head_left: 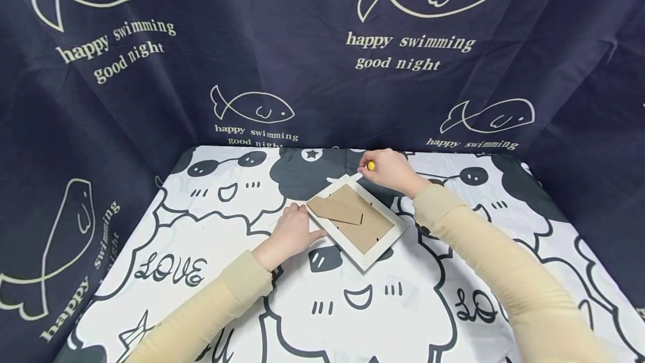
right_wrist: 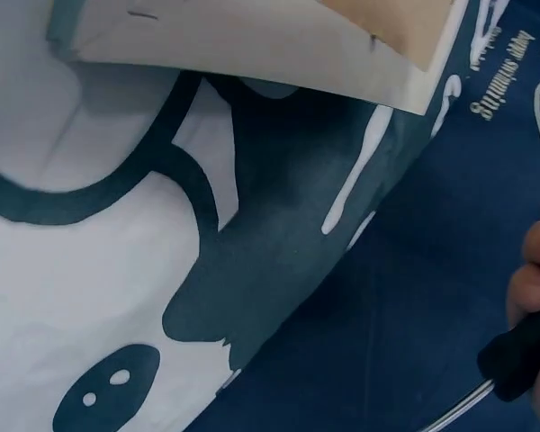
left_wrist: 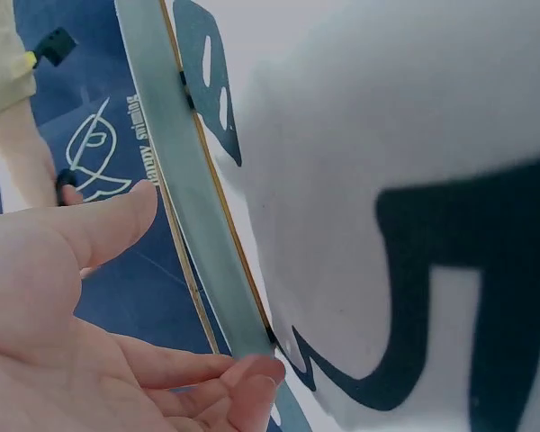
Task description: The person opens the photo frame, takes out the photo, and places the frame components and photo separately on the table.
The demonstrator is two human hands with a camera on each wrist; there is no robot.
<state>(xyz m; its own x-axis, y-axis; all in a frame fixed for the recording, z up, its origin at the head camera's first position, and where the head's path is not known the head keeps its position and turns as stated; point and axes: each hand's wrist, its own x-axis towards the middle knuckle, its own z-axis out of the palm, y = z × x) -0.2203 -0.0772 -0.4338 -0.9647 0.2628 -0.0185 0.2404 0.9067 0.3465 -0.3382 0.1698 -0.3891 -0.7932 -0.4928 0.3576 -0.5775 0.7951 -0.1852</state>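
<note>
A white picture frame (head_left: 370, 261) lies back side up on the cloth, showing its brown backing board (head_left: 373, 234) with a flap-like stand (head_left: 335, 210) and small dark tabs along the inner edge. At its left corner is my left hand (head_left: 288, 235), fingertips on the border and thumb spread apart along the near side. In the left wrist view, the fingertips (left_wrist: 256, 373) touch the frame edge. Beyond the frame's far corner, my right hand (head_left: 388, 170) grips a screwdriver (head_left: 371, 166) with a yellow end. The right wrist view shows its black handle (right_wrist: 520, 353) and metal shaft (right_wrist: 463, 407).
A white cloth (head_left: 216, 307) printed with black cartoon sheep and lettering covers the table. Dark blue curtains (head_left: 322, 43) with fish drawings hang behind and at both sides, close to the table's far edge.
</note>
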